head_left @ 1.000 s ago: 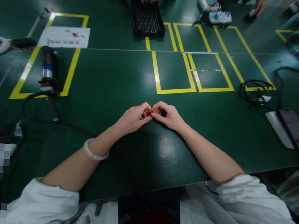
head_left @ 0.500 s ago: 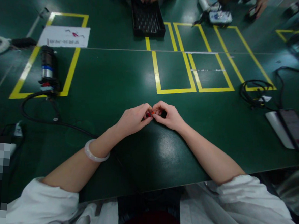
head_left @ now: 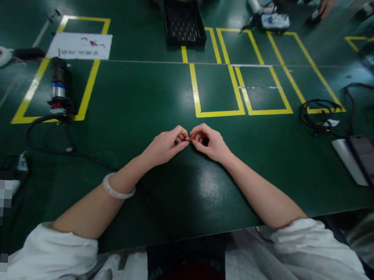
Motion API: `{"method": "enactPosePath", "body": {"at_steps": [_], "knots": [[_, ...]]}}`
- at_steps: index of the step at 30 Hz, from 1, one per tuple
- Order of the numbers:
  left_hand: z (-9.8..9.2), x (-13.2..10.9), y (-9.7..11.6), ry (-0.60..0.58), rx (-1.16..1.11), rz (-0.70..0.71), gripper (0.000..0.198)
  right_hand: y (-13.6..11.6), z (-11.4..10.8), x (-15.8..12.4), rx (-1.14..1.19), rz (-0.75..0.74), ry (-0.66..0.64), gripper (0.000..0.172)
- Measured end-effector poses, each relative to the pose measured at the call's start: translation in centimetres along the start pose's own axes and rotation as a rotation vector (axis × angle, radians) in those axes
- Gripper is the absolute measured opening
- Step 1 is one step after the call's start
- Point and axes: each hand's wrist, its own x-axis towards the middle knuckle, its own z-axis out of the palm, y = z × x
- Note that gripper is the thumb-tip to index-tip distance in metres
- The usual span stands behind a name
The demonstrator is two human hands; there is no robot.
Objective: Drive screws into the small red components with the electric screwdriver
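My left hand (head_left: 169, 145) and my right hand (head_left: 210, 142) meet fingertip to fingertip over the green table (head_left: 164, 92), both closed in a pinch. Between them is a small orange-red part (head_left: 191, 138), too small to name, with a bit of dark red and silver toward the left fingers. The right fingertips grip its orange end. The left thumb and fingers pinch the other end, which they mostly hide. A pale bangle (head_left: 118, 187) circles my left wrist.
A motor-like device (head_left: 60, 83) with a black cable lies left, near a paper sheet (head_left: 80, 46). Across the table, a person's hands work at a black tray (head_left: 185, 40) of small parts. Coiled cable (head_left: 318, 116) and a phone (head_left: 368, 157) lie right.
My left hand has shifted slightly left and its fingers have drawn back, showing more of the small orange-red part. Across the table, a person's hands have moved at the tray.
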Motion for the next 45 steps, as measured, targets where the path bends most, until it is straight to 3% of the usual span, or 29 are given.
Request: {"method": "enactPosePath", "body": {"at_steps": [19, 45], "knots": [[-0.02, 0.1, -0.02, 0.022, -0.099, 0.028, 0.022, 0.13, -0.12, 0.04, -0.037, -0.071, 0.002, 0.015], [-0.14, 0.09, -0.32, 0.01, -0.188, 0.01, 0.02, 0.0, -0.14, 0.07, -0.081, -0.044, -0.026, 0.015]]}}
